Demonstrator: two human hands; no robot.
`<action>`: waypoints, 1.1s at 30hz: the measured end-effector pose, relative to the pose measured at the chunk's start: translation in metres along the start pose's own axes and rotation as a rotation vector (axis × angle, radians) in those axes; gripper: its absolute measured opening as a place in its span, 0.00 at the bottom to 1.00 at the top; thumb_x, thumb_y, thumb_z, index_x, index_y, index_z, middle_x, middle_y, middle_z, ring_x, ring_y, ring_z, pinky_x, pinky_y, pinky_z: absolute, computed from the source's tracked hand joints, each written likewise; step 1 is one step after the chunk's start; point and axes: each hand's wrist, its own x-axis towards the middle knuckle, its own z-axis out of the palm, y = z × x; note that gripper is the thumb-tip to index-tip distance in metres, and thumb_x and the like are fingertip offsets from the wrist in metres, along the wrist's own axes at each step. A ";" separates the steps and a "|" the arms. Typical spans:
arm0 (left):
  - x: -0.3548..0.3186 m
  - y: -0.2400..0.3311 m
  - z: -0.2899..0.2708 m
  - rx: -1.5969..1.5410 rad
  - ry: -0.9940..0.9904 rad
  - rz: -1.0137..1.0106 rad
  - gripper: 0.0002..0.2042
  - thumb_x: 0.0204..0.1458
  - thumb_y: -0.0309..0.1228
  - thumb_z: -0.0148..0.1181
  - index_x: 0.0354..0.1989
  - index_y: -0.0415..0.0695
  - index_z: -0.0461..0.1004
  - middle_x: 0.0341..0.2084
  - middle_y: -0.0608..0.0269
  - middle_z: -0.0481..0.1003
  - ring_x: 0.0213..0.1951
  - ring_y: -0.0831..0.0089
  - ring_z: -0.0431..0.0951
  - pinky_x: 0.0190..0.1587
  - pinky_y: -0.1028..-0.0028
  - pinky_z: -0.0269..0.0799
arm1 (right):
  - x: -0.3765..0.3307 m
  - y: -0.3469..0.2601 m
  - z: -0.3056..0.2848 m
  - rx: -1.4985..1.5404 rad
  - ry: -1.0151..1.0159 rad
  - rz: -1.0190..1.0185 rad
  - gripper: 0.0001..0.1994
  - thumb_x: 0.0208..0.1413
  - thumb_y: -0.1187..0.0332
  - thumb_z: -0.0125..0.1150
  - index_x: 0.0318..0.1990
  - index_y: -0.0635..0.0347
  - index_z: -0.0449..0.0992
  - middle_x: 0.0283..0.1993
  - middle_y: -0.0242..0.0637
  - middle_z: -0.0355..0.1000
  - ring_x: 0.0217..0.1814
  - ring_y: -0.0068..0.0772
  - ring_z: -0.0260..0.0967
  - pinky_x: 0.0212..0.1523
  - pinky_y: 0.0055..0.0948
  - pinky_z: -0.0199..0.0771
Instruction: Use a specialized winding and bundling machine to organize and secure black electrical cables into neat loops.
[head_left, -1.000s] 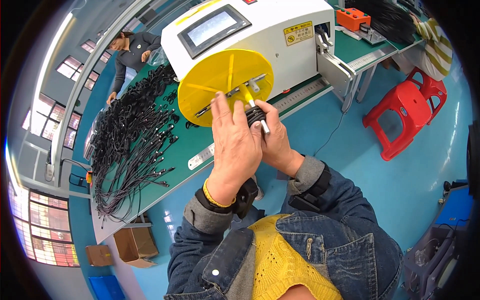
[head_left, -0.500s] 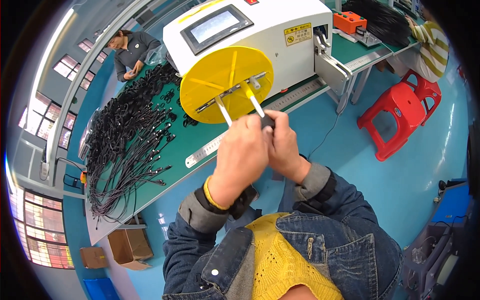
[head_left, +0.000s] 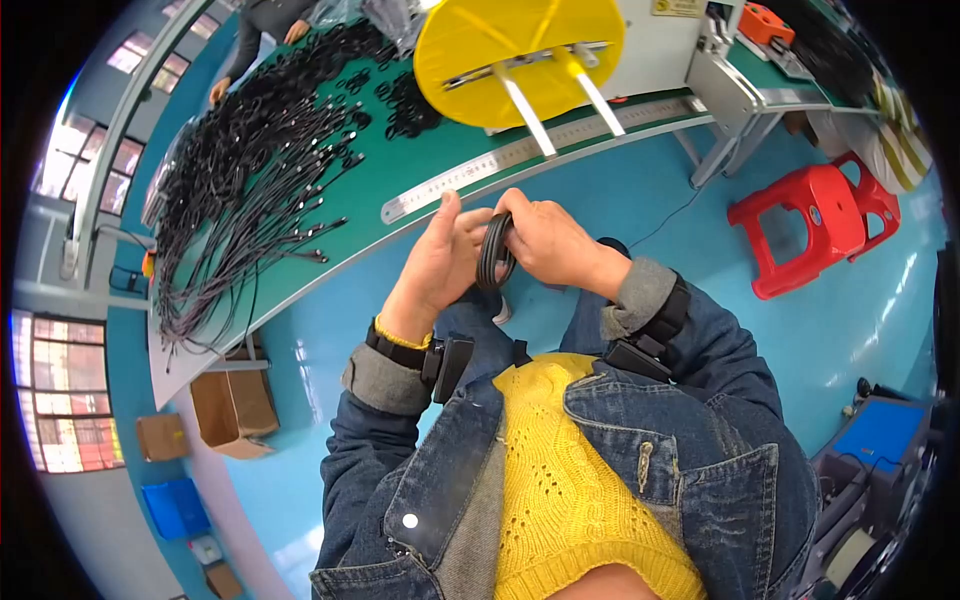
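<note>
A small coil of black cable [head_left: 493, 255] hangs in front of me, apart from the winding machine. My right hand [head_left: 558, 242] grips its upper right side between thumb and fingers. On the other side, my left hand [head_left: 438, 258] has its thumb stretched up and away, while its fingertips reach to the coil's left edge; whether they touch it is hard to see. Beyond my hands is the machine's yellow disc [head_left: 520, 38], from which two bare metal prongs [head_left: 524, 108] stick out toward me.
Many black cables [head_left: 260, 190] lie heaped on the green table [head_left: 385, 170] at left. A steel ruler [head_left: 440, 185] runs along its front edge. Red stools [head_left: 805, 215] stand at right, cardboard boxes [head_left: 232, 405] at lower left. One person's hand [head_left: 220, 92] shows at the far left; another person [head_left: 885, 140] sits far right.
Both hands have drawn back from the disc, and the coil is now clear of the prongs. My left hand has opened its thumb away. The view has tilted down.
</note>
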 end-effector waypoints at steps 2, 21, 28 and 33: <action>-0.017 -0.006 -0.003 0.020 0.023 -0.024 0.18 0.55 0.43 0.50 0.44 0.39 0.68 0.34 0.56 0.74 0.29 0.69 0.76 0.24 0.73 0.71 | 0.003 -0.003 0.018 0.054 -0.024 -0.033 0.12 0.47 0.72 0.54 0.36 0.64 0.60 0.22 0.51 0.69 0.25 0.57 0.67 0.26 0.48 0.66; -0.017 -0.032 -0.078 -0.264 0.084 -0.022 0.10 0.51 0.30 0.52 0.38 0.38 0.70 0.32 0.54 0.75 0.31 0.66 0.77 0.32 0.68 0.75 | 0.013 -0.028 0.065 0.136 -0.211 -0.004 0.49 0.28 0.57 0.74 0.59 0.68 0.53 0.57 0.54 0.57 0.58 0.54 0.58 0.56 0.37 0.62; -0.020 -0.042 -0.126 -0.215 -0.041 -0.046 0.11 0.44 0.25 0.52 0.38 0.38 0.71 0.32 0.58 0.75 0.37 0.66 0.77 0.41 0.65 0.74 | 0.018 -0.025 0.088 0.135 -0.202 -0.030 0.39 0.28 0.63 0.71 0.52 0.65 0.59 0.48 0.51 0.64 0.52 0.52 0.63 0.51 0.39 0.65; -0.025 -0.039 -0.134 -0.385 -0.248 0.043 0.14 0.41 0.24 0.53 0.39 0.38 0.71 0.34 0.57 0.75 0.38 0.66 0.76 0.42 0.65 0.74 | 0.025 -0.028 0.099 0.153 -0.105 -0.150 0.33 0.28 0.65 0.70 0.47 0.62 0.63 0.45 0.45 0.66 0.46 0.48 0.66 0.46 0.37 0.68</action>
